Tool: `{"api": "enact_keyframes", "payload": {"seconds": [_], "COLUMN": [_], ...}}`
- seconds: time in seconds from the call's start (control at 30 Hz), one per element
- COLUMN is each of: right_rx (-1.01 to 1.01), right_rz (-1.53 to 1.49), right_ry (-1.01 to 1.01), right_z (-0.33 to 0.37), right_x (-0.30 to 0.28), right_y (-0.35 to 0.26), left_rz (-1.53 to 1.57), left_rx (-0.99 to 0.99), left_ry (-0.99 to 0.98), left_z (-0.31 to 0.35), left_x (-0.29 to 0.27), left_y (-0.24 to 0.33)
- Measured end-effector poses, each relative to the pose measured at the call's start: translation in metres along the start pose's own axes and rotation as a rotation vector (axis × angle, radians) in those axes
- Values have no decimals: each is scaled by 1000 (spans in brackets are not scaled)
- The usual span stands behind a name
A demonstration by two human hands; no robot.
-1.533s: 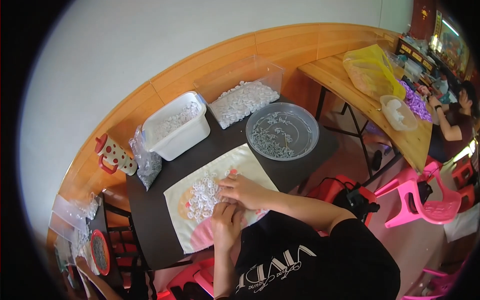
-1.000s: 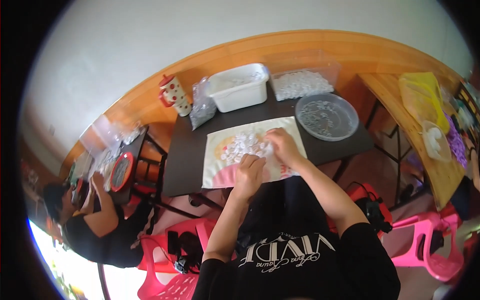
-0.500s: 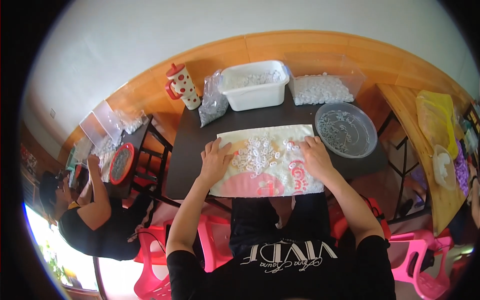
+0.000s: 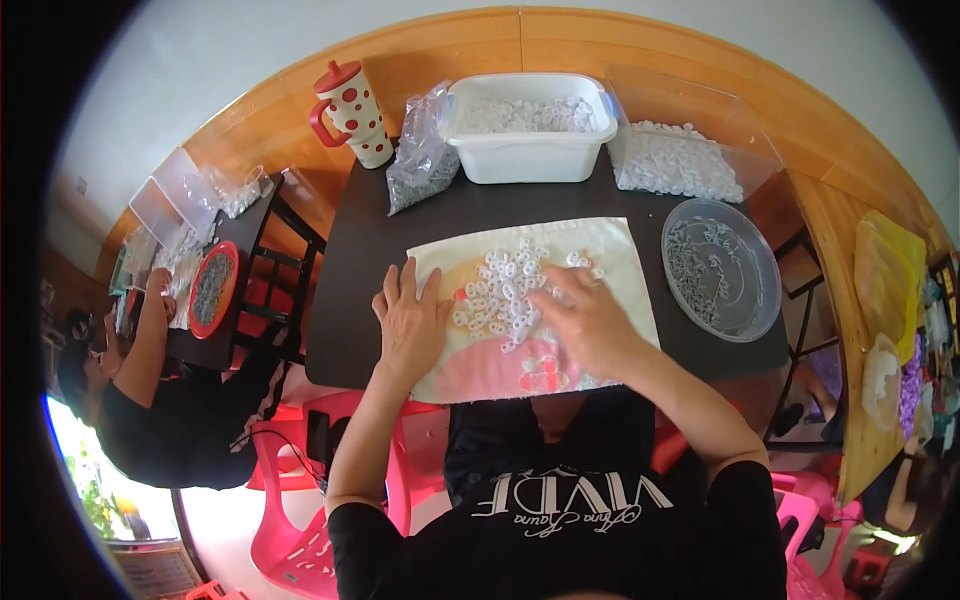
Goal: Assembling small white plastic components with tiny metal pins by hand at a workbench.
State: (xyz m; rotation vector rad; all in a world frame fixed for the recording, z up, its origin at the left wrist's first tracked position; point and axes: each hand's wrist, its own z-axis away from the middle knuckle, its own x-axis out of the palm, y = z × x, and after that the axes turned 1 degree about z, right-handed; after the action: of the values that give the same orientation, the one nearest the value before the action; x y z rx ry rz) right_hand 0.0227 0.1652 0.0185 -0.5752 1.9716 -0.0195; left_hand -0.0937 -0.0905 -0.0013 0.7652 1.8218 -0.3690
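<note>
left hand (image 4: 408, 325) and right hand (image 4: 585, 320) flank a loose heap of small white pieces (image 4: 505, 285), which lies between them on a pale printed cloth (image 4: 465, 368). the heap sits closer to the right hand, whose fingers and thumb reach over its right edge; a few more pieces lie apart from it, just by that hand's fingertips. the right hand is open, palm down, fingers spread, its thumb tip at the pieces; whether anything is under the palm cannot be told. the left hand is open too, fingers fanned and thumb out, over the cloth's left edge, and shows nothing in its grasp. beyond the cloth on the dark table (image 4: 365, 255) stand a white tub (image 4: 528, 162) and a bag of grey bits (image 4: 425, 180); a round clear tray (image 4: 748, 275) rests to the right.
</note>
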Motion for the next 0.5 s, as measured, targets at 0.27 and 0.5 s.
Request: {"api": "enact_keyframes", "payload": {"seconds": [0.27, 0.5], "right_rx": [-177, -73], "right_rz": [7, 72], "right_ry": [-92, -109], "right_z": [-46, -27], "right_x": [46, 20], "right_y": [-10, 7], "left_rz": [10, 120], "left_rx": [-26, 51], "left_ry": [-50, -72], "left_z": [12, -2], "left_x": [5, 0], "left_y": [16, 4]}}
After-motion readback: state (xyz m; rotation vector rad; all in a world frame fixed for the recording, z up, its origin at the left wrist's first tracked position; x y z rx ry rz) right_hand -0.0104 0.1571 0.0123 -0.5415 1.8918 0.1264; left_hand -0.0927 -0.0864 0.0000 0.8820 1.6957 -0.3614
